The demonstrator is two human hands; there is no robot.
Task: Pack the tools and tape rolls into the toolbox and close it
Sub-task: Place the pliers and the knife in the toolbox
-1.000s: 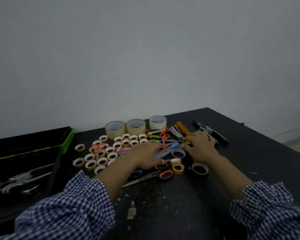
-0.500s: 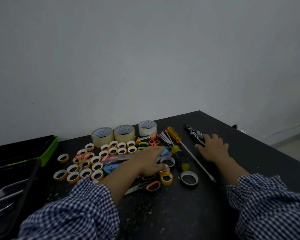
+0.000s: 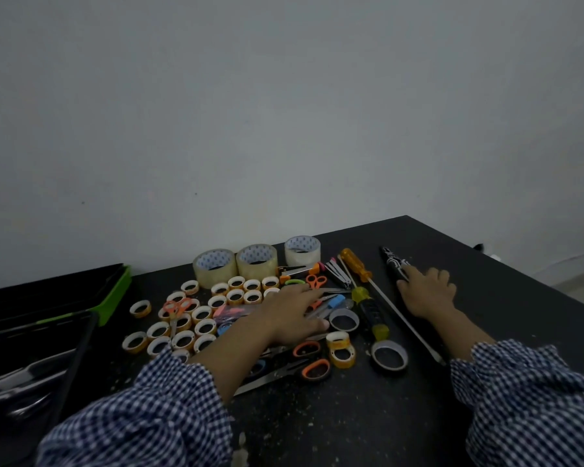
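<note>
Your left hand (image 3: 294, 315) lies flat on the scissors (image 3: 329, 301) mid-table, your right hand (image 3: 425, 293) rests on the black tool (image 3: 392, 262) further right, can't tell if it's gripping, and the open toolbox (image 3: 115, 298) sits well off left.

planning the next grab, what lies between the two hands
Head view: between the left hand and right hand lie a grey tape ring, a black-and-yellow-handled screwdriver and the steel shaft of a long orange-handled screwdriver.
</note>
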